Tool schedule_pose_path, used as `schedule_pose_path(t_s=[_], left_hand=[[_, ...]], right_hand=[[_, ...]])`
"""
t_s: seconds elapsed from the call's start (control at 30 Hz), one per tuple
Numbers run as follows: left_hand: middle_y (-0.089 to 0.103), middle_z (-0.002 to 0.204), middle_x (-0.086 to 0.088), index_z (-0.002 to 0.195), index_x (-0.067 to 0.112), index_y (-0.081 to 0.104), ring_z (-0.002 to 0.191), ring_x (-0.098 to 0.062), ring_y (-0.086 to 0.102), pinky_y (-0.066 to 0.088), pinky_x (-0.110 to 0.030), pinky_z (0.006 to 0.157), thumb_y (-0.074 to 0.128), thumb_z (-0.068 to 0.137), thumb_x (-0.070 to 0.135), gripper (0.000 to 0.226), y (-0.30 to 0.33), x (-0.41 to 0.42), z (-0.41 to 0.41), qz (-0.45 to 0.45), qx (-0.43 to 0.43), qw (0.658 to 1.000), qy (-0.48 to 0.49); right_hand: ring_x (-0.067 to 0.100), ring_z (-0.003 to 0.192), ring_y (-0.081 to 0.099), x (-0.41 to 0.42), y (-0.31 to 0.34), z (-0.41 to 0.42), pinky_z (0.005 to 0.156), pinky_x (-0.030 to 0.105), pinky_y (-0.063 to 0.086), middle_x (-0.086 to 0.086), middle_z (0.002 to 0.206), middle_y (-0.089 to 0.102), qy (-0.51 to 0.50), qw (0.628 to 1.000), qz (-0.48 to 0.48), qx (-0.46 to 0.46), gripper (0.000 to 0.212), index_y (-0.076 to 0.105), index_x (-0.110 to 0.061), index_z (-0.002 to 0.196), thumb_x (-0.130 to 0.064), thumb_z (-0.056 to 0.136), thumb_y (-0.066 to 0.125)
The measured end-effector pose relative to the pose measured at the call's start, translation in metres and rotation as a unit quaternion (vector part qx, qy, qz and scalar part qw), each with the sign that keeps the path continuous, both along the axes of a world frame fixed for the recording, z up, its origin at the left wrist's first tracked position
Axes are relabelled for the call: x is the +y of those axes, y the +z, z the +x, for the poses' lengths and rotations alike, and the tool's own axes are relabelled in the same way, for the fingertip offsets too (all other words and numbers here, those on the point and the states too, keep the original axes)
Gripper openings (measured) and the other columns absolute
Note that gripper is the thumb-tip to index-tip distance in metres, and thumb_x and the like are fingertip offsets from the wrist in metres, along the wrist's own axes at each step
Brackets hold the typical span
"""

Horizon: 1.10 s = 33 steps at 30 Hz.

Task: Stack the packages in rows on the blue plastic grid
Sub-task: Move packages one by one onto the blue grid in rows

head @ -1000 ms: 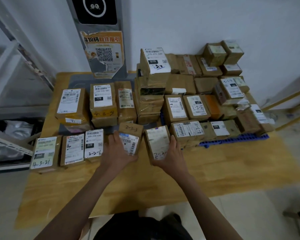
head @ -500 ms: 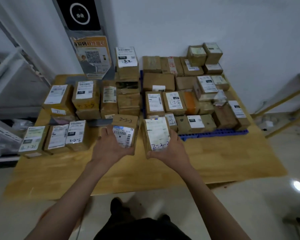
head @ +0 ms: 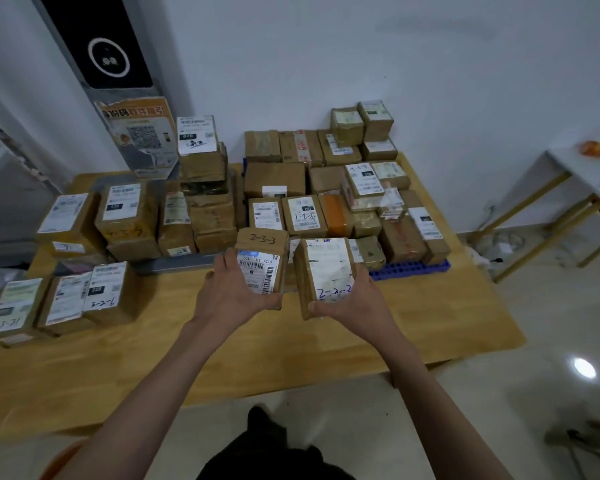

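Two bare arms are stretched forward over a wooden table point(head: 430, 327), each hand carrying one brown cardboard box above the tabletop.

The left box point(head: 261, 268) is gripped by the left hand point(head: 231, 294) from its near left corner: the thumb is laid up the left side, and the fingers are curled beneath the near edge. "2-3-3" is handwritten on its top flap, and a barcode label is stuck on the face below.

The right box point(head: 326, 275) is gripped by the right hand point(head: 352, 301). The fingers are wrapped round the right side, and the thumb is pressed along the near bottom edge. A white label covers its face, with handwriting at the near end. The two boxes are held side by side, just apart, tilted slightly away from each other.

Behind them, a blue grid point(head: 409, 268) lies on the right part of the table, near the wall. It is covered by rows of packages point(head: 326, 188), some stacked two high at the far right corner. Only its near edge can be seen.

More packages are grouped on the left of the table, off the grid: a row of three point(head: 63, 303) at the near left and taller stacks point(head: 125, 216) behind.
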<state>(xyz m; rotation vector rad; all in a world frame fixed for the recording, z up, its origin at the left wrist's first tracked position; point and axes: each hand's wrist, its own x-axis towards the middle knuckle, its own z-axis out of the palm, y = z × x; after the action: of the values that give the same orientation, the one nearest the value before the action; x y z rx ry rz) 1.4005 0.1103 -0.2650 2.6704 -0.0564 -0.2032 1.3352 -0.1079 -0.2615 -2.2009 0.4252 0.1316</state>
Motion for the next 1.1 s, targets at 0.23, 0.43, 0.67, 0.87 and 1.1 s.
schedule_pose_path(t_s=[0.23, 0.43, 0.67, 0.87, 1.1], left_hand=[[0.041, 0.129, -0.004, 0.137, 0.018, 0.03, 0.119, -0.028, 0.047, 0.04, -0.037, 0.082, 0.077, 0.052, 0.07, 0.11, 0.006, -0.016, 0.051, 0.003, -0.006, 1.0, -0.017], [0.041, 0.13, -0.005, 0.14, 0.017, 0.029, 0.117, -0.029, 0.048, 0.045, -0.041, 0.087, 0.076, 0.052, 0.073, 0.114, 0.003, -0.029, 0.096, -0.012, 0.009, 1.0, -0.011], [0.041, 0.129, -0.003, 0.137, 0.019, 0.03, 0.115, -0.025, 0.049, 0.038, -0.033, 0.077, 0.075, 0.051, 0.076, 0.113, 0.006, -0.041, 0.135, -0.023, -0.006, 0.999, -0.022], [0.039, 0.13, -0.007, 0.141, 0.014, 0.027, 0.116, -0.028, 0.049, 0.043, -0.036, 0.08, 0.076, 0.054, 0.073, 0.116, 0.016, -0.064, 0.182, -0.005, -0.017, 0.999, -0.028], [0.039, 0.134, -0.008, 0.14, 0.014, 0.027, 0.119, -0.03, 0.048, 0.044, -0.037, 0.082, 0.075, 0.052, 0.076, 0.118, 0.026, -0.111, 0.25, -0.007, -0.03, 0.999, -0.022]], right_hand=[[0.023, 0.117, 0.051, -0.018, 0.001, 0.037, 0.093, 0.044, 0.051, 0.0, 0.13, 0.049, -0.012, 1.0, -0.003, 0.003, 0.109, 0.032, -0.018, 0.139, -0.051, 0.051, 0.087], [0.02, 0.114, 0.05, -0.035, -0.002, 0.072, 0.085, 0.036, 0.05, 0.0, 0.13, 0.047, -0.032, 0.999, -0.024, 0.01, 0.108, 0.03, -0.018, 0.139, -0.054, 0.053, 0.086], [0.023, 0.12, 0.05, -0.053, 0.005, 0.116, 0.091, 0.041, 0.051, 0.001, 0.134, 0.047, -0.046, 0.999, -0.018, 0.001, 0.11, 0.028, -0.017, 0.143, -0.056, 0.058, 0.085], [0.022, 0.113, 0.056, -0.081, 0.02, 0.168, 0.091, 0.046, 0.053, -0.001, 0.127, 0.052, -0.042, 0.999, -0.018, -0.008, 0.106, 0.032, -0.019, 0.138, -0.059, 0.055, 0.085], [0.025, 0.12, 0.054, -0.133, 0.042, 0.25, 0.097, 0.048, 0.051, 0.004, 0.135, 0.051, -0.022, 0.999, -0.036, -0.017, 0.116, 0.03, -0.015, 0.142, -0.063, 0.051, 0.083]])
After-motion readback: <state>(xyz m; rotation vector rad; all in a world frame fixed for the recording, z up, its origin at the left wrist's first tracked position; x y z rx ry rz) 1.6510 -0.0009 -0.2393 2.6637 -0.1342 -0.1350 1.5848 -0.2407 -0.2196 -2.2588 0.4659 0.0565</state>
